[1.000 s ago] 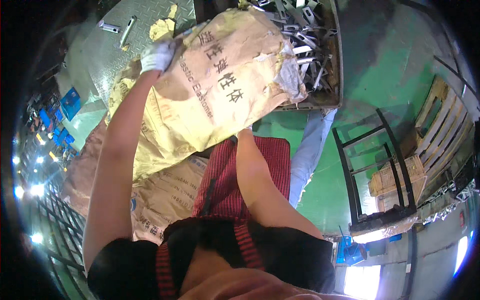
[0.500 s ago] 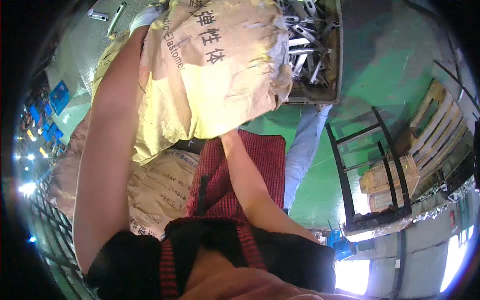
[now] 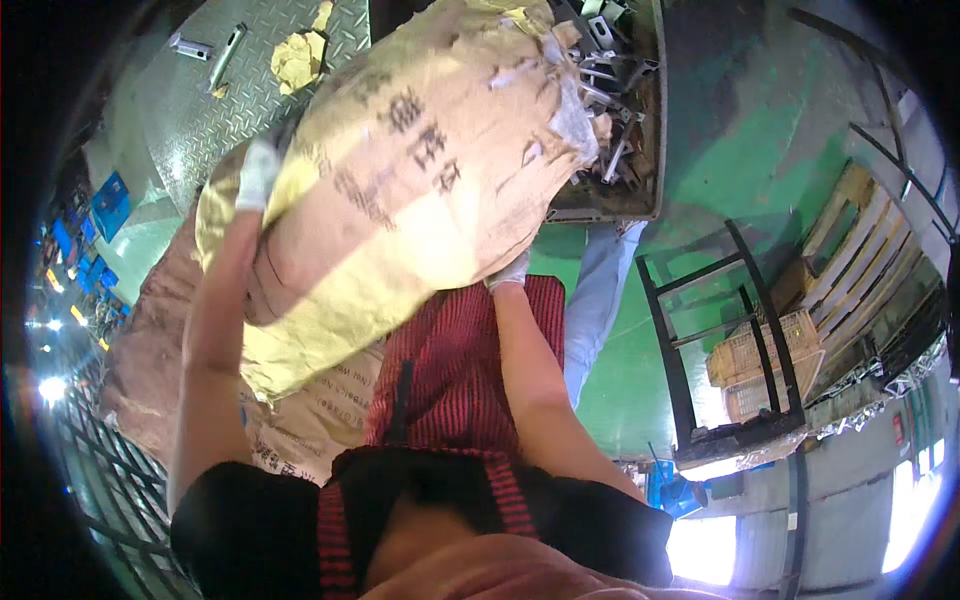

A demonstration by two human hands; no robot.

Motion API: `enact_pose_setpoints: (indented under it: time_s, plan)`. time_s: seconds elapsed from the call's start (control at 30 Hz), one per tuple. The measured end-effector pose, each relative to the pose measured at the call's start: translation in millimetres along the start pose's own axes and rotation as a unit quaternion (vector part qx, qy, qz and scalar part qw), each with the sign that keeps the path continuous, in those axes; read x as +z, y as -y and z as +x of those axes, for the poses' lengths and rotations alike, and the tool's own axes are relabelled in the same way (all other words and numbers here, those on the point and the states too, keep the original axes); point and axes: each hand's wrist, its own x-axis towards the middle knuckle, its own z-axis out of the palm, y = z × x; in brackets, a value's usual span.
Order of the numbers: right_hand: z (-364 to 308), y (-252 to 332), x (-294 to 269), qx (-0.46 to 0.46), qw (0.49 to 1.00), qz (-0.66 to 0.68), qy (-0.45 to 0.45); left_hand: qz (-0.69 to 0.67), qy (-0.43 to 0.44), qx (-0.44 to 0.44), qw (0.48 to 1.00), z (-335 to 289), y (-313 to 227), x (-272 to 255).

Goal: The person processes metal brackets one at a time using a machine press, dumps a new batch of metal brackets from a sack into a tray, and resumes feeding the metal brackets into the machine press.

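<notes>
Touching a big paper bag (image 3: pixel 420 190).
The left hand (image 3: pixel 258 174) touches one side, the right hand (image 3: pixel 510 271) the near edge; I cannot tell if either grip pinches.

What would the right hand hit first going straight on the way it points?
Most likely the paper sack: the right hand sits at its lower edge. Its fingers are mostly hidden, so it might slide underneath instead.

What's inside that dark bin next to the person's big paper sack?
The dark bin holds jumbled silvery metal pieces. The paper sack hides its left part, so whatever lies there, or beneath the top pieces, can't be seen.
</notes>
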Motion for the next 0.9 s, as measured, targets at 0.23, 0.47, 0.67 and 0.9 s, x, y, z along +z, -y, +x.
enact_pose_setpoints:
  time_s: [0.23,0.47,0.67,0.9]
  plan:
    - [14,-18,33,0.036,0.997,0.015,-0.07,0.241,-0.049,-0.071,0.967,2,-83,11]
    - [-65,-57,113,0.081,0.986,0.022,-0.142,0.283,-0.076,-0.207,0.934,82,-37,18]
    - [-115,-78,46,-0.103,0.864,-0.467,-0.16,0.227,0.032,-0.146,0.962,-76,-25,-57]
    - [-32,-9,39,0.036,0.992,0.046,-0.113,0.275,0.125,-0.051,0.952,-107,-86,4]
